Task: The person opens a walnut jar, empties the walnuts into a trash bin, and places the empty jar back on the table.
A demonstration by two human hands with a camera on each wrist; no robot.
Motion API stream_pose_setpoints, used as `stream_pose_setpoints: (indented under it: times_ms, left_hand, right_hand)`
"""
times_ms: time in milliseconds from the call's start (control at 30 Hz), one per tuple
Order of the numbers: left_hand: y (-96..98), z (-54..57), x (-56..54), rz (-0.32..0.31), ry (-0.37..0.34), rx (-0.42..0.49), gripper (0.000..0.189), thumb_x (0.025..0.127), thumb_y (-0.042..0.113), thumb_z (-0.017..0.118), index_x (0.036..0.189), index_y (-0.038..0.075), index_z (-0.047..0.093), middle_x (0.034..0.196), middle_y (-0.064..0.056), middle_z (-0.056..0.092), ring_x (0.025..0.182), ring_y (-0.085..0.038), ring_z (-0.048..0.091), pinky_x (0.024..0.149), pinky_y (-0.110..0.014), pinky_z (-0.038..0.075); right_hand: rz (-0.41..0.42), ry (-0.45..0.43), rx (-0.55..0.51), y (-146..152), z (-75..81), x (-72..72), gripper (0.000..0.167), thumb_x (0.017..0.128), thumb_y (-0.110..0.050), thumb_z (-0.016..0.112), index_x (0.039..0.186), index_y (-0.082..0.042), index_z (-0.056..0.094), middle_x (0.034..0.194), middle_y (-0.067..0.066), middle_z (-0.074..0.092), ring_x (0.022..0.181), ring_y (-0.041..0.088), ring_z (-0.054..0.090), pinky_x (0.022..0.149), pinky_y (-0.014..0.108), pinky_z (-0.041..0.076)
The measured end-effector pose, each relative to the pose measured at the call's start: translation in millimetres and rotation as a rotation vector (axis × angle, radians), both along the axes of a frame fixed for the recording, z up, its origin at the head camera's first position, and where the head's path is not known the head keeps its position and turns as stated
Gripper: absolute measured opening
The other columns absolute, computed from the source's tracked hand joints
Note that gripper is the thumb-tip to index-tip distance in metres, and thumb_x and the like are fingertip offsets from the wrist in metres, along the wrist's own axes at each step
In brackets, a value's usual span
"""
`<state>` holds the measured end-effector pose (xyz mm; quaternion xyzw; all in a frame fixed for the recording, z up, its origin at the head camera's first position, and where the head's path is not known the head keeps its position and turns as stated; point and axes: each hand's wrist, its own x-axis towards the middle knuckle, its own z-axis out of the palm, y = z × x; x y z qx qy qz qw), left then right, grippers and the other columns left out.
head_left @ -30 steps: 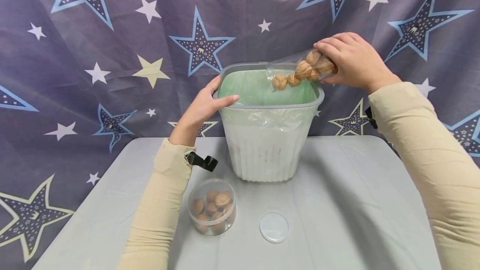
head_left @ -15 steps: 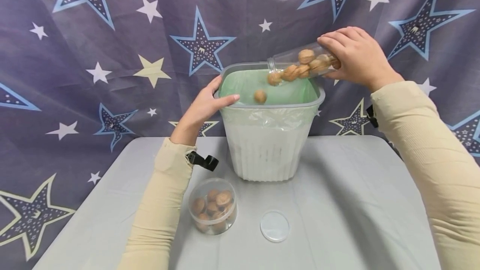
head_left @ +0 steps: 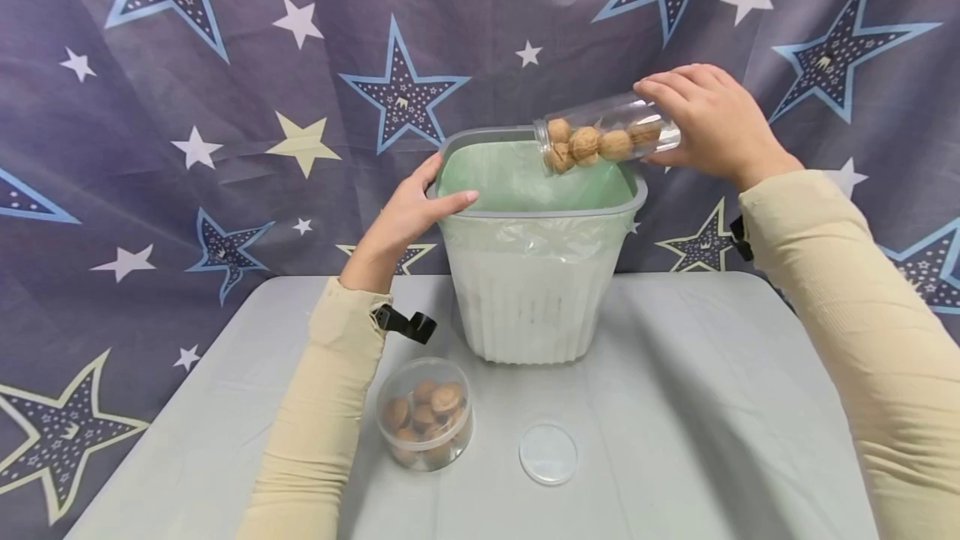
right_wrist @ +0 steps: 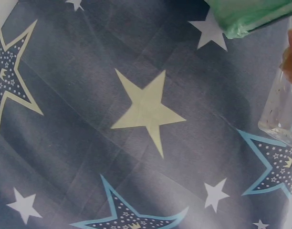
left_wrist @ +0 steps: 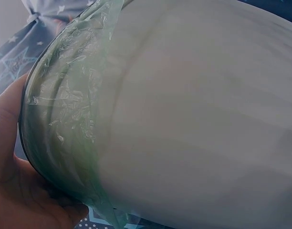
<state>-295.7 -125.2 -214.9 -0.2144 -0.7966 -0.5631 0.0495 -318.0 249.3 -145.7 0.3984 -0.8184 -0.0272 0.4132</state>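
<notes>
In the head view my right hand (head_left: 708, 123) grips the base end of a clear plastic jar (head_left: 618, 113). The jar lies tilted, its open mouth pointing left and slightly down over a trash bin (head_left: 532, 298). Several walnuts (head_left: 584, 142) are bunched toward the jar's mouth. A green bag (head_left: 502, 169) lines the white bin and folds over its grey rim. My left hand (head_left: 411, 205) holds the bin's left rim, thumb over the inside edge. The left wrist view shows this hand (left_wrist: 26, 186) around the bagged rim. Part of the jar (right_wrist: 278, 107) shows in the right wrist view.
A round clear tub (head_left: 425, 415) of walnuts stands on the grey table (head_left: 675, 440) near my left forearm. Right of it lies a round clear lid (head_left: 549, 453). Behind the table hangs a star-patterned curtain (head_left: 465, 32).
A walnut dropped from the jar into the bin half a second ago and is out of sight now. The walnuts in the jar have slid toward its mouth. My left hand stays put.
</notes>
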Motion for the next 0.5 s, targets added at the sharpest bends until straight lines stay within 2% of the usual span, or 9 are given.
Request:
stream_pose_setpoints:
  times_ms: [200,500]
  left_hand:
    - [1.1,-0.1,1.1,0.003,-0.010,-0.010,0.084,0.084,0.026,0.068,0.151,0.014,0.020,0.157,-0.005,0.016,0.142,-0.013,0.014,0.115,-0.037,0.019]
    - [-0.5,-0.7,0.8,-0.003,-0.004,-0.004,0.086,0.083,0.030,0.070,0.151,0.016,0.020,0.157,-0.004,0.016,0.142,-0.013,0.016,0.113,-0.039,0.023]
  right_hand:
    - [-0.011,0.004,-0.014,6.0,-4.4,1.3,0.079,0.053,-0.014,0.086,0.124,0.001,0.053,0.119,0.021,0.058,0.107,0.042,0.049,0.097,0.052,0.036]
    - [-0.022,0.018,-0.047,10.0,-1.1,2.4,0.079,0.053,-0.016,0.085,0.123,0.002,0.054,0.119,0.022,0.059,0.104,0.043,0.050,0.097,0.052,0.037]
